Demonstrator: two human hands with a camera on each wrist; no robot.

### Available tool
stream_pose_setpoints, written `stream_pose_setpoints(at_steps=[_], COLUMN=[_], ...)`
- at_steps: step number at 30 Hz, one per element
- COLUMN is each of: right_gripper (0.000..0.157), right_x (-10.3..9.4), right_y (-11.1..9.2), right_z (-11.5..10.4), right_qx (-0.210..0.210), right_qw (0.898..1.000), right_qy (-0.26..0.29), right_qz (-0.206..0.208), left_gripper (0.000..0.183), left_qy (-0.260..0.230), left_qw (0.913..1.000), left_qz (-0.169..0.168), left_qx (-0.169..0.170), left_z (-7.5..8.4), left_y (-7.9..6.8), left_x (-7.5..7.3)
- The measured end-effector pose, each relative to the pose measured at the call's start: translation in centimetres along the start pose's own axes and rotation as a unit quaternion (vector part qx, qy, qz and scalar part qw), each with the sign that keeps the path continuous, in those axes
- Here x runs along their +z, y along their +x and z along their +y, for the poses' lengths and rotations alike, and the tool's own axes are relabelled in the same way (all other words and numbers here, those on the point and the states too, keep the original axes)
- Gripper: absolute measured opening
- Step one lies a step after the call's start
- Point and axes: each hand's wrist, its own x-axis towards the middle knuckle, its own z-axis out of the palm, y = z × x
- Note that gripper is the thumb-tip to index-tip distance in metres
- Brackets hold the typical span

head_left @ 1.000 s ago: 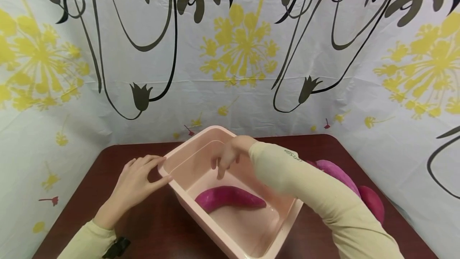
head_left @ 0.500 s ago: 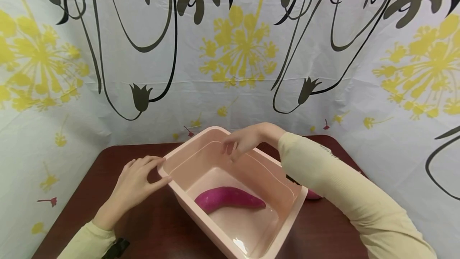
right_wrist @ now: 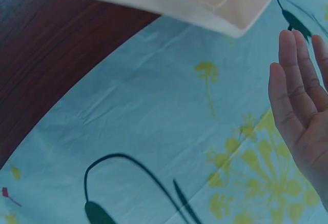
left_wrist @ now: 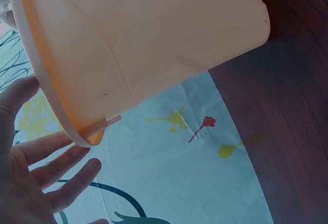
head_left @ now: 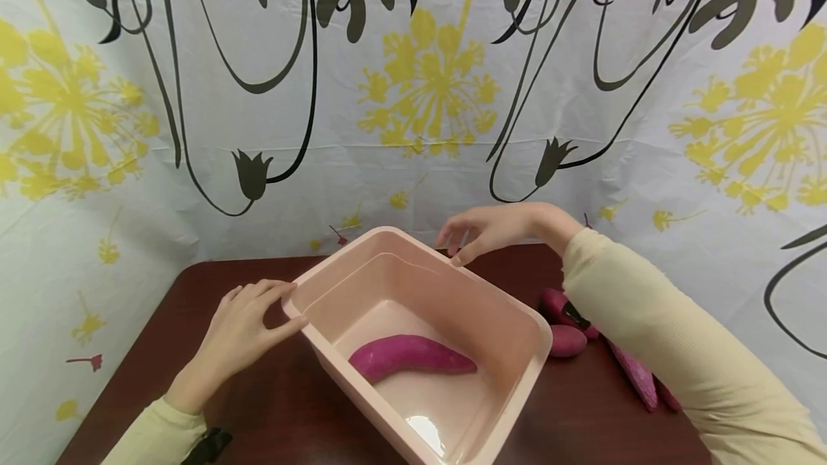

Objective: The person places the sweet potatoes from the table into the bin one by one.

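On a dark table point(head_left: 258, 407), spread hands point(head_left: 245, 321) point(head_left: 494, 228) at a pink tub point(head_left: 342, 293), magenta root point(head_left: 410, 355) inside, sleeve point(head_left: 665, 329) partly hiding roots point(head_left: 567, 341) alongside

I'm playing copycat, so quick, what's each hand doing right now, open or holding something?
Left hand: holding the tub at a corner.
Right hand: open, holding nothing, near the tub.

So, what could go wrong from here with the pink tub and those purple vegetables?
The left hand touches the tub only around one corner of its rim, so that hold might slip. If the tub tipped, the long vegetable inside could slide. The right sleeve partly hides the other vegetables on the table; it might nudge one.
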Motion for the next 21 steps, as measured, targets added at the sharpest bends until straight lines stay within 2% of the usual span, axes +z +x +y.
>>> stream_pose_setpoints(at_steps=[8,15,21], right_gripper=[0.043,0.039,0.039], right_x=[-0.6,-0.7,-0.4], right_y=[-2.7,-4.6,-6.1], right_z=[2.4,5.4,7.8], right_qx=[0.011,-0.012,0.012], right_qw=[1.0,0.998,0.996], right_qy=[0.0,0.007,0.041], right_qz=[0.029,0.062,0.074], left_gripper=[0.05,0.05,0.05], left_qy=[-0.001,-0.001,-0.001], left_qw=[0.9999,0.9998,0.9998], left_qz=[-0.01,-0.016,-0.014], left_qx=[-0.008,-0.011,-0.013], left_z=[0.1,0.2,0.2], left_y=[0.0,0.0,0.0], left_x=[-0.1,-0.1,-0.1])
